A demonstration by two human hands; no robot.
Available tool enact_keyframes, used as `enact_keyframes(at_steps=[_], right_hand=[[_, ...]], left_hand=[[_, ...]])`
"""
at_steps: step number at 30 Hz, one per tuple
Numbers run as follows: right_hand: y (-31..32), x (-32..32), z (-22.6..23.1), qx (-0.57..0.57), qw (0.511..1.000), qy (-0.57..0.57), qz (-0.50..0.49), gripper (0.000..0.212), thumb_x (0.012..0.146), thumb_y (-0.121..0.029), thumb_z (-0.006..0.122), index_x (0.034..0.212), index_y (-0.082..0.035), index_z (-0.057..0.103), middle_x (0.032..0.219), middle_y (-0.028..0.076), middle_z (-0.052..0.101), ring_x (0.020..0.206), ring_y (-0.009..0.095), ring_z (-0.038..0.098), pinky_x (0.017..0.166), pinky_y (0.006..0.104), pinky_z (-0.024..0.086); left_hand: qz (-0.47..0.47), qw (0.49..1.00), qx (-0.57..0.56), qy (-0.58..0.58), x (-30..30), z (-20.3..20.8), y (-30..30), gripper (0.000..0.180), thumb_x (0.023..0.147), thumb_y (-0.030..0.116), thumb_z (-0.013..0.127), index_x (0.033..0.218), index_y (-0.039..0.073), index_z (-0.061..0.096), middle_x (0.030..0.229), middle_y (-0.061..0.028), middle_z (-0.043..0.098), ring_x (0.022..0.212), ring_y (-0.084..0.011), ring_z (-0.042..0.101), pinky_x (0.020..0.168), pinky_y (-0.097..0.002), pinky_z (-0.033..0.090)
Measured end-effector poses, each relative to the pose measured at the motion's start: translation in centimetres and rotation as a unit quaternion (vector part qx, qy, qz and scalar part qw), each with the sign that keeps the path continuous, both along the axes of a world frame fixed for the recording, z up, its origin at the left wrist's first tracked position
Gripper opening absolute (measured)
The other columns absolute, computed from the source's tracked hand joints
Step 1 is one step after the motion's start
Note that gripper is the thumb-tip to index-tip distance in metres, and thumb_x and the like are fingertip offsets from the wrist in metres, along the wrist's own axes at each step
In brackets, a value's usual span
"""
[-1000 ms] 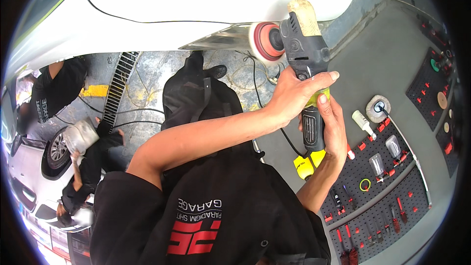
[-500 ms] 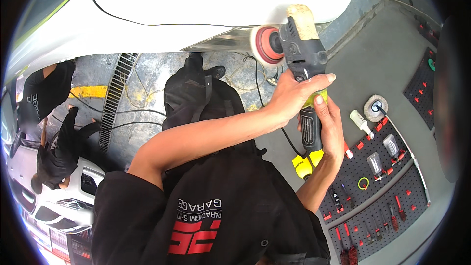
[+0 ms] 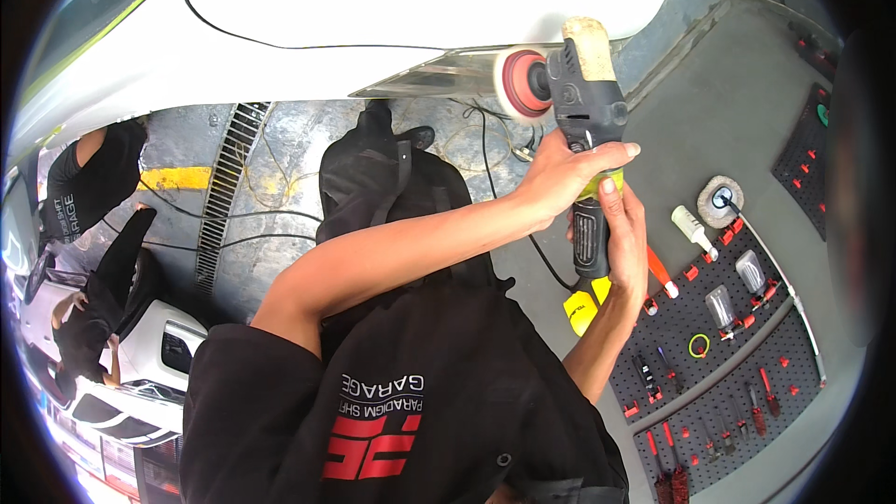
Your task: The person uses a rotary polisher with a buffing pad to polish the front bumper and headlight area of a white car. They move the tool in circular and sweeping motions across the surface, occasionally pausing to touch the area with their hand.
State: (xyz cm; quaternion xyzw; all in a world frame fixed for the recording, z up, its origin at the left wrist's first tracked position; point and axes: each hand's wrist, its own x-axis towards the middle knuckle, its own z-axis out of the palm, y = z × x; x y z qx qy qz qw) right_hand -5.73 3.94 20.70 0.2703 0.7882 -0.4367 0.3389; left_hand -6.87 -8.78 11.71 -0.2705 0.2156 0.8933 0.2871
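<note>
Both my hands grip a black car polisher [image 3: 590, 107] with a tan patch on its head. My left hand [image 3: 565, 173] wraps round the body just behind the head, its thumb across the top. My right hand [image 3: 627, 233] closes round the black rear handle. The round red backing plate with a pale pad [image 3: 525, 84] faces left, at the lower edge of a white car panel [image 3: 373, 0] beside a glossy dark trim strip [image 3: 439, 75]. I cannot tell whether the pad touches the surface. A black cord [image 3: 551, 261] trails from the handle's end.
Black pegboards [image 3: 728, 355] with brushes and bottles stand at the right, beside a round fluffy pad on a pole [image 3: 721, 201]. A floor drain grate [image 3: 229, 191] and cables lie at left. Co-workers [image 3: 93, 177] are near another white car [image 3: 168, 355].
The polisher and both hands sit slightly farther right and the whole view has shifted a little. At lower left, one co-worker's arms and body have changed position.
</note>
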Motion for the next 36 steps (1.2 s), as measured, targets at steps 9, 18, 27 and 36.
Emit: enact_keyframes(at_steps=[9,18,27,36], right_hand=[[-2.3,3.2,-1.8,-0.062,0.996,0.039,0.053,0.06,0.104,-0.042,0.075,0.14,0.005,0.065,0.117,0.011,0.076,0.109,0.018,0.067,0.1,0.0363,0.051],[0.2,6.0,-4.4,-0.057,0.996,0.056,0.048,0.059,0.1,-0.042,0.079,0.135,0.004,0.067,0.115,0.012,0.075,0.109,0.018,0.066,0.097,0.0366,0.052],[1.3,8.8,-9.9,-0.03,0.986,0.165,0.001,0.063,0.084,-0.017,0.092,0.136,0.005,0.064,0.109,0.01,0.076,0.094,0.02,0.071,0.088,0.0342,0.058],[-2.9,10.2,-15.6,-0.03,0.954,0.216,0.204,0.077,0.071,-0.016,0.091,0.142,-0.005,0.064,0.119,0.021,0.079,0.112,0.035,0.079,0.095,0.0422,0.061]], left_hand=[[0.007,0.999,-0.047,0.018,3.9,-0.7,-4.4,0.04,0.092,0.024,0.089,0.12,0.004,0.069,0.108,-0.0054,0.074,0.099,-0.0135,0.07,0.088,-0.0331,0.056],[0.0,0.998,-0.042,0.036,5.8,-2.1,-2.9,0.043,0.09,0.023,0.091,0.121,0.003,0.069,0.111,-0.0051,0.072,0.103,-0.013,0.067,0.09,-0.0327,0.055],[-0.063,0.985,-0.106,0.121,5.0,-5.2,-1.6,0.05,0.086,0.022,0.093,0.124,-0.001,0.071,0.115,-0.0083,0.075,0.106,-0.0162,0.07,0.094,-0.0354,0.057],[-0.055,0.988,-0.085,0.119,11.5,-9.0,-8.8,0.049,0.09,0.009,0.088,0.134,0.006,0.067,0.138,-0.0109,0.07,0.134,-0.0213,0.063,0.117,-0.0413,0.049]])
